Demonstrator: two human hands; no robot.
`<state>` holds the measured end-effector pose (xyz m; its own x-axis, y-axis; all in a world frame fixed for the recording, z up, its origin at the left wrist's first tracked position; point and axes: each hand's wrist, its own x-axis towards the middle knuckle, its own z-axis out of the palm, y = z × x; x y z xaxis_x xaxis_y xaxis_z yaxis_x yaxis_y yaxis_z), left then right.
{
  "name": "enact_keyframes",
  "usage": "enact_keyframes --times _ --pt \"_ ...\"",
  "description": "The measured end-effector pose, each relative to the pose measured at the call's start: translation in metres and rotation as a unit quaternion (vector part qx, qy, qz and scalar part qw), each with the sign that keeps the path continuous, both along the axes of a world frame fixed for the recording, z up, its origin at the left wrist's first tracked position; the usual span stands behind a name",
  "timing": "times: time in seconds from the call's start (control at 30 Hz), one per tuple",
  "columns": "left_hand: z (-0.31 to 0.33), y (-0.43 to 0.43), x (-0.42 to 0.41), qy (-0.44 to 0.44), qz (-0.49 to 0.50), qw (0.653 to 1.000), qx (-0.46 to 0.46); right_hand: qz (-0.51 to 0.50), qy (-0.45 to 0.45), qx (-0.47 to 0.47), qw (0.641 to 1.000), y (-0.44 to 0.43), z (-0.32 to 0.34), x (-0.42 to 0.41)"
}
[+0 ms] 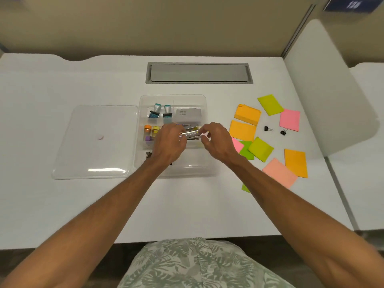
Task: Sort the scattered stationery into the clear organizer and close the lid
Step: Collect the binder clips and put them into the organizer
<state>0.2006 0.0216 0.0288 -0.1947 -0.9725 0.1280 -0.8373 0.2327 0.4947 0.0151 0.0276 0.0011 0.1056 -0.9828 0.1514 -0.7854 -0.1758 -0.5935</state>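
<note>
Both hands met over the clear organizer (191,170) at mid-desk: the left hand (170,143) curled round a bundle of shiny silver items (190,134), the right hand (217,140) pinching its right end. The lid (95,142) lay just left; sticky notes (247,114) and binder clips (266,128) sat scattered to the right.

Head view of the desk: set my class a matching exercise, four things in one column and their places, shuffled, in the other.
Things
1 lid
2 binder clips
3 grey box
4 silver item

Places
A inside the organizer, at the back
B pinched between the left hand and right hand
C flat on the desk, left of the organizer
D on the desk among the sticky notes

Pairs: 1-C, 2-D, 3-A, 4-B
</note>
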Motion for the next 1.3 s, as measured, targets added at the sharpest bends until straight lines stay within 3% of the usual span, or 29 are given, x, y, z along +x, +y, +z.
enact_keyframes --times 0.37,0.73,1.3 --pt "0.007 -0.010 -0.125 0.023 -0.080 0.996 0.040 -0.076 0.019 0.035 0.996 0.015 0.006 -0.150" --pt "-0.005 -0.038 -0.227 -0.029 -0.144 0.987 0.073 -0.164 0.065 0.110 0.978 0.007 0.002 -0.272" --pt "-0.046 -0.069 -0.317 -0.147 -0.204 0.962 0.107 -0.117 0.114 0.156 0.974 -0.022 -0.029 -0.317"
